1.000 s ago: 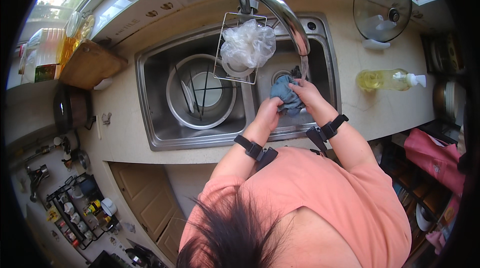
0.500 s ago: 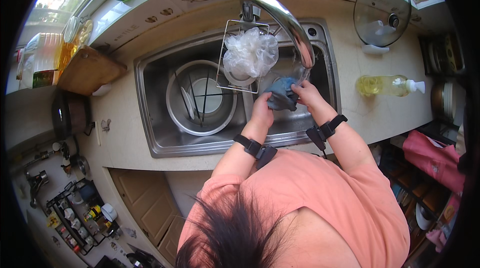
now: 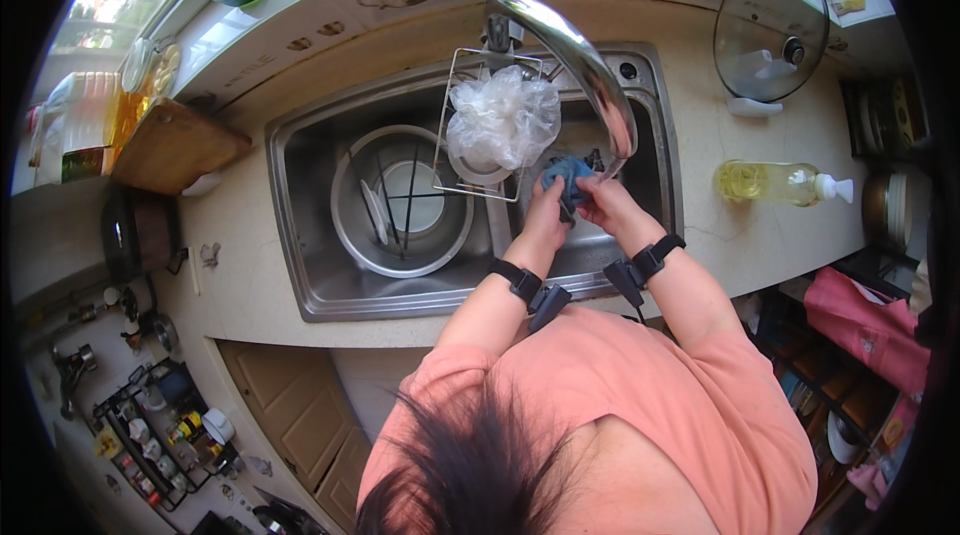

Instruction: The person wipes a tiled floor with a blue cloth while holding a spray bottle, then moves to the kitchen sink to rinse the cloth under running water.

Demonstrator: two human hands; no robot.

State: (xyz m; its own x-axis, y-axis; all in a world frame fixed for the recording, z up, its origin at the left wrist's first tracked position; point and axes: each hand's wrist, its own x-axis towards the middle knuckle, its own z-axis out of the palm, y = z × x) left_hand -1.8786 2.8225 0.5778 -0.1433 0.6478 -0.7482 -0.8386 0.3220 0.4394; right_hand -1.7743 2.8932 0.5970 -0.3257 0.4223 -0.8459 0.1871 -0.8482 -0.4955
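Observation:
Both my hands grip a bunched blue-grey cloth (image 3: 568,175) over the right basin of the steel sink (image 3: 390,303). My left hand (image 3: 545,215) is closed on the cloth's left side. At its right side, my right hand (image 3: 610,205) pinches it between closed fingers. The curved chrome faucet (image 3: 590,65) arches over to just above my right hand, its outlet close to the cloth. Part of the cloth is hidden by my fingers. Left of my hands, a wire rack (image 3: 443,135) across the sink divider carries a crumpled clear plastic bag (image 3: 505,115).
A round metal basin (image 3: 345,235) with white dishes and a dark rack fills the left sink bowl. On the right counter lie a yellow liquid pump bottle (image 3: 770,182) and a glass lid (image 3: 765,25) in a stand. A wooden cutting board (image 3: 180,145) leans at the left.
My hands have drawn closer together, bunching the cloth more tightly under the faucet. My left hand moved right. The cloth hung more spread out before.

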